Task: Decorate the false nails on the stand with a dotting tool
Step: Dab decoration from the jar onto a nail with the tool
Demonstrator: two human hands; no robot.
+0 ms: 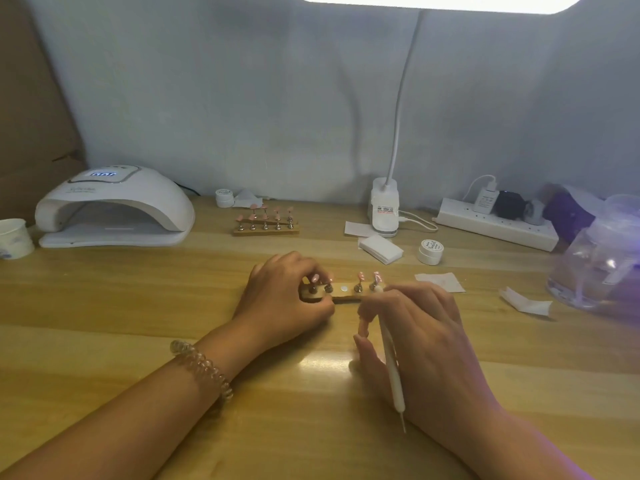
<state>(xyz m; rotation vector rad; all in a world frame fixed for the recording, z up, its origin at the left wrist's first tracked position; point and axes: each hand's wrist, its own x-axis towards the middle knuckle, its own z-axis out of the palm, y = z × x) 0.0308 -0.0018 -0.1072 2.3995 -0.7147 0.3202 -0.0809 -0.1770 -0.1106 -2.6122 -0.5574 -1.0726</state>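
A wooden nail stand (346, 296) lies on the table in front of me, with pink false nails (367, 276) on small metal holders. One middle seat shows a bare white disc. My left hand (284, 299) grips the stand's left end, thumb in front and fingers curled over the left holders. My right hand (415, 341) holds a white dotting tool (390, 358), its upper tip at the stand's right end near the rightmost nail. The tool's lower metal tip points back toward me.
A second stand of pink nails (265, 221) sits farther back. A white UV nail lamp (110, 209) is at the left, a paper cup (14, 237) beside it. Gel pots (430, 251), wipes (381, 249), a lamp clip base (383, 209), a power strip (495, 223) and a clear bag (602, 258) fill the right.
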